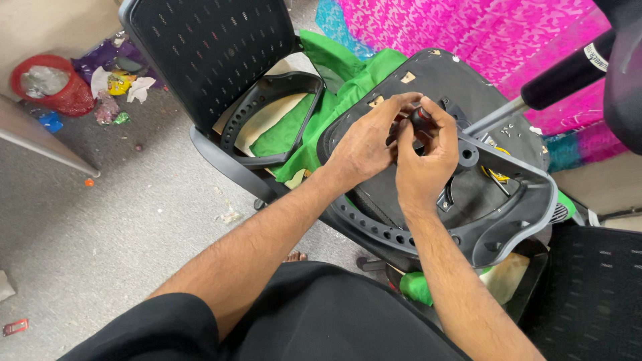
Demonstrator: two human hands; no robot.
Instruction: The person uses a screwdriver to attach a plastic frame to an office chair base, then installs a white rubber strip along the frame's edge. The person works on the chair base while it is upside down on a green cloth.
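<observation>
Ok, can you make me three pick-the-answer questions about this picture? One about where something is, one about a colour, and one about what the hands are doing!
1. Where is the red basket?
A. On the floor, top left
B. On the chair seat
C. In the person's lap

2. What colour is the cloth lying on the chair?
A. Yellow
B. Green
C. White

3. What are the hands doing?
A. Resting flat on the floor
B. Hanging apart at the sides
C. Closed together around a small dark tool handle

Answers:
1 A, it stands on the grey floor beside scattered litter.
2 B, bright green folds show under the upturned seat.
3 C, the left hand and right hand meet on the handle over that seat.
</observation>
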